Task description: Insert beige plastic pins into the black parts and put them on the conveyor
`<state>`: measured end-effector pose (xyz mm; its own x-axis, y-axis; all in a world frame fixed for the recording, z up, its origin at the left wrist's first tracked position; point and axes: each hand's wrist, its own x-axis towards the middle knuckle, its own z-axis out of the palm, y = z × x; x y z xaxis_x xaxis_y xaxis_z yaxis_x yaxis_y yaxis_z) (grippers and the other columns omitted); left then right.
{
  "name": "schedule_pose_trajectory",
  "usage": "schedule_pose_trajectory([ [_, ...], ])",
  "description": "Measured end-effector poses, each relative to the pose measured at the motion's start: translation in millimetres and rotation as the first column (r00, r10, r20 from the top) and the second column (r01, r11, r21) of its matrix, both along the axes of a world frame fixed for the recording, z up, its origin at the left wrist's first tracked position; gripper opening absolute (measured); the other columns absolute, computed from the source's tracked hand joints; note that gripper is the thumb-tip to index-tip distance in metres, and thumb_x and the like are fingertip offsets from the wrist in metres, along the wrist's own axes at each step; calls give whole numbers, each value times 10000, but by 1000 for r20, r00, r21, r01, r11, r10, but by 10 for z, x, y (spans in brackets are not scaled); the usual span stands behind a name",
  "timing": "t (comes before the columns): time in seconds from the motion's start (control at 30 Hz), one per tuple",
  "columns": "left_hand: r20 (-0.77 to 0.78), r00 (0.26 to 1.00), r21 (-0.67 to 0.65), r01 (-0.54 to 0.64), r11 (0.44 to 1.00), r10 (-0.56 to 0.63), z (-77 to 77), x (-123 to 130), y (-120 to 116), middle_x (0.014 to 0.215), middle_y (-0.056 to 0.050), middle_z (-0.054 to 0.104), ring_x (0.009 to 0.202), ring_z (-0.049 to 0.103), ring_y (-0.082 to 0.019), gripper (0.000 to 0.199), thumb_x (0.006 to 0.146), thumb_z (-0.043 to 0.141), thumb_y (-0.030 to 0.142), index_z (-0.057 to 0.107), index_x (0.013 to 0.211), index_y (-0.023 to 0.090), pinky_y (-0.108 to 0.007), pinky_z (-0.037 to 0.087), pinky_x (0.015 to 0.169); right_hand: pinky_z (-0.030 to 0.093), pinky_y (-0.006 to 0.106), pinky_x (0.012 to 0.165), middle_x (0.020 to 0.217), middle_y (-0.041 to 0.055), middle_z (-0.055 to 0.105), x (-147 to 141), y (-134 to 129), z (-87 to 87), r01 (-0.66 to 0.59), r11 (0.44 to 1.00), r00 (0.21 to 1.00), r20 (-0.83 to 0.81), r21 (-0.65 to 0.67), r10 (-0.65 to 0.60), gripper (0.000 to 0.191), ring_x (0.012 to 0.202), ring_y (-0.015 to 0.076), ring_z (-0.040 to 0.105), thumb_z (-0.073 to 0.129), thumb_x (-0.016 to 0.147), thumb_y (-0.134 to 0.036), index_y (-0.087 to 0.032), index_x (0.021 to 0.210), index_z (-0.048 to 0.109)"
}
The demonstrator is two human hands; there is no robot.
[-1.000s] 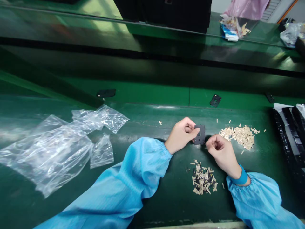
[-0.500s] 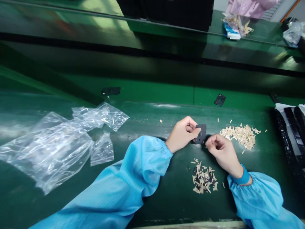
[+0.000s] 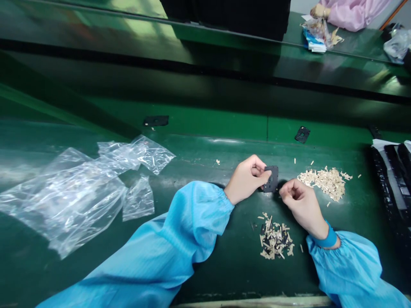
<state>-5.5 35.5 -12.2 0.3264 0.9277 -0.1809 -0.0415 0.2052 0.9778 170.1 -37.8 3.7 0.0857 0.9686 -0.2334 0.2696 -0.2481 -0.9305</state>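
Note:
My left hand (image 3: 248, 179) pinches a thin black rectangular plastic plate (image 3: 272, 179) by its left edge, thumb in front. The plate stands nearly upright above the green table, with small holes along its face. Just right of it is my right hand (image 3: 299, 200), its thumb and forefinger pressed together near the plate's lower right corner. Whatever those fingertips hold, if anything, is too small to make out. Below the plate lies a small heap of beige strips and dark bits (image 3: 276, 240). A larger pile of beige pieces (image 3: 326, 182) lies beyond my right hand.
Clear plastic bags (image 3: 80, 196) spread over the left side. On the green strip behind are black plates, one at left (image 3: 156, 120), another at right (image 3: 302, 134). A tray of black parts (image 3: 393, 179) stands at far right. Across the bench is a person's pink sleeve (image 3: 358, 15).
The black plates and seam on the rear green strip have shifted right relative to the table. My right hand has moved slightly away from the held plate. A co-worker's hand has come into view.

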Motion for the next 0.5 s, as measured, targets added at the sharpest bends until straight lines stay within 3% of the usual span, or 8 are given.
schedule_pose_trajectory([
  [0.5,-7,1000,1,6,1000,-6,23,5,-7,595,59,578,468,566,-88,236,762,740,243,509,767,195,-197,436,449,320,238,472,562,-28,520,-2,-3,10,-39,999,999,-14,-22,39,188,507,113,396,711,755,-361,-203,702,625],
])
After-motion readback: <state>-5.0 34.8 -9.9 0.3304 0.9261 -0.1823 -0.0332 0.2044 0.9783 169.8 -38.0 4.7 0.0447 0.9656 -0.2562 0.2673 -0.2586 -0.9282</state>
